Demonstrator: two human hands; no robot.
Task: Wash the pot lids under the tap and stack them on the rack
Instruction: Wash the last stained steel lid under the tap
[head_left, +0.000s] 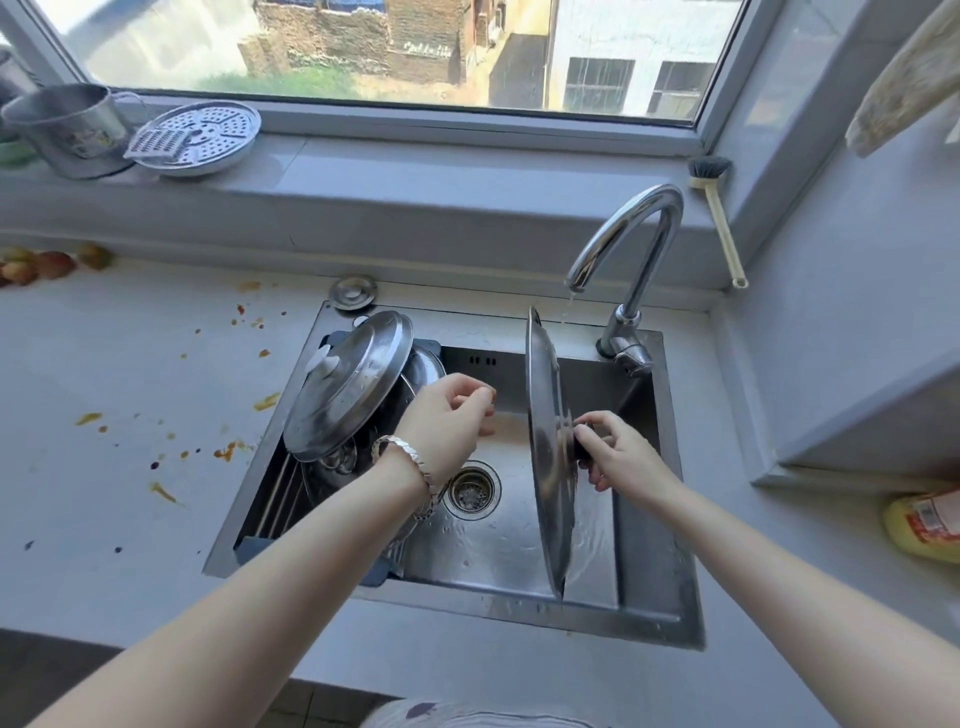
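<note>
The black knob (582, 441) of a large round steel pot lid (545, 467) is gripped by the right hand (618, 457), with the fingers curled round it. The lid is held on edge over the steel sink (519, 613), its top rim under the chrome tap (639, 244) at the sink's back right corner. A second steel lid with a white knob (353, 384) is leaned on the wire rack (275, 499) in the sink's left part. The left hand (447, 421) is held over the sink's middle, apart from the held lid, fingers loosely curled and nothing held.

We are facing a white-framed window (395, 52) across the upper frame; daylight is falling on the stained pale countertop (130, 364) at left.
</note>
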